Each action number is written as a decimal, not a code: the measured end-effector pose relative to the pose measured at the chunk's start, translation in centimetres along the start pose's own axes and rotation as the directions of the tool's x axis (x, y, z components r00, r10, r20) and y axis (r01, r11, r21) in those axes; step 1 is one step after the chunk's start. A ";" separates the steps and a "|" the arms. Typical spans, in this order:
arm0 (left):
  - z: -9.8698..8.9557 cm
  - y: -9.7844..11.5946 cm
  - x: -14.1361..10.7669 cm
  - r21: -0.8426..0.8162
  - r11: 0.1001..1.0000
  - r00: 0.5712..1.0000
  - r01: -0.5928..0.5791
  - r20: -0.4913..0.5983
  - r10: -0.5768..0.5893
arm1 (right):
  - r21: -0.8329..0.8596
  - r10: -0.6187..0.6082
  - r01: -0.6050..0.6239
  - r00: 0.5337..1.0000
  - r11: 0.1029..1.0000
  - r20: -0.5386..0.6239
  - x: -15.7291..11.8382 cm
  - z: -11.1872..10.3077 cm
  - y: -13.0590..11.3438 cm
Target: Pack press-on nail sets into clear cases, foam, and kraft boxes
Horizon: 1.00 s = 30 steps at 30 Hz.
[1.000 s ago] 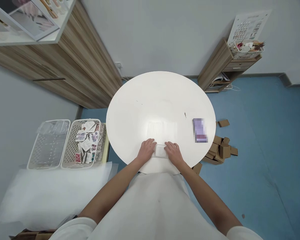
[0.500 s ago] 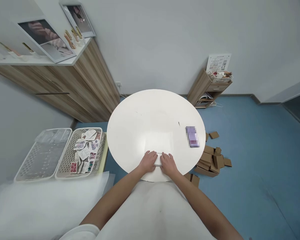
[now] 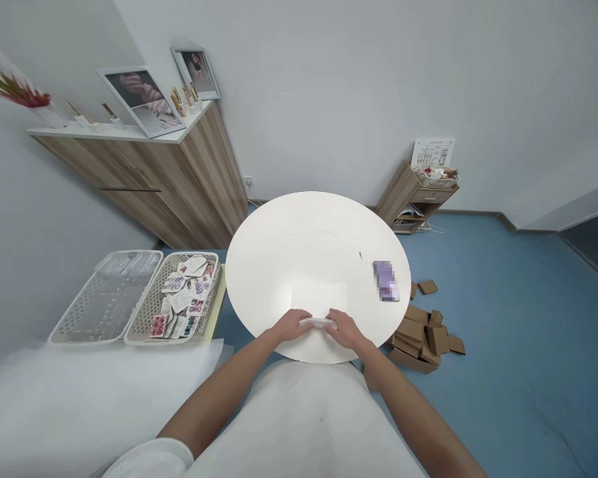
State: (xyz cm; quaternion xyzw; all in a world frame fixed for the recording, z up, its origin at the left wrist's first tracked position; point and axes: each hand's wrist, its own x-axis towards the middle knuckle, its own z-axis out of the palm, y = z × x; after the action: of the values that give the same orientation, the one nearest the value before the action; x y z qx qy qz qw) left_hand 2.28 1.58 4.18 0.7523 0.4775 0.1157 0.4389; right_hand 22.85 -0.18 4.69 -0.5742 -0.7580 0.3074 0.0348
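A small white item (image 3: 319,322), perhaps folded or rolled sheet material, spans the gap between my two hands near the front edge of the round white table (image 3: 311,232). My left hand (image 3: 292,324) pinches its left end, and my right hand (image 3: 343,328) grips its right end. Just beyond the hands lies a pale, thin sheet (image 3: 319,297), hard to tell from the tabletop. A purple pixelated object (image 3: 386,280) rests at the table's right side.
Left of the table are a white basket of small cards (image 3: 144,323) and another with clear plastic packs (image 3: 77,325). Cardboard boxes (image 3: 416,338) lie on the floor at right. A wooden cabinet (image 3: 214,166) and a small shelf unit (image 3: 396,192) stand behind.
My hands have moved slightly apart at the fingertips, and the white item between them now looks narrower and stretched sideways. The camera view has shifted.
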 end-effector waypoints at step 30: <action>1.4 -0.9 1.7 0.448 0.837 0.935 0.313 -0.299 -0.189 | 0.361 0.364 -0.324 0.930 0.874 -0.046 4.9 1.8 3.6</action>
State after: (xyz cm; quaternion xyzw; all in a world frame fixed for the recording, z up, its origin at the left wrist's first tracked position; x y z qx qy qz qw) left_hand 3.40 2.34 2.30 0.7490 0.6361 0.0231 0.1842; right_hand 23.53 3.92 -0.08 -0.7010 -0.5740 0.4050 0.1229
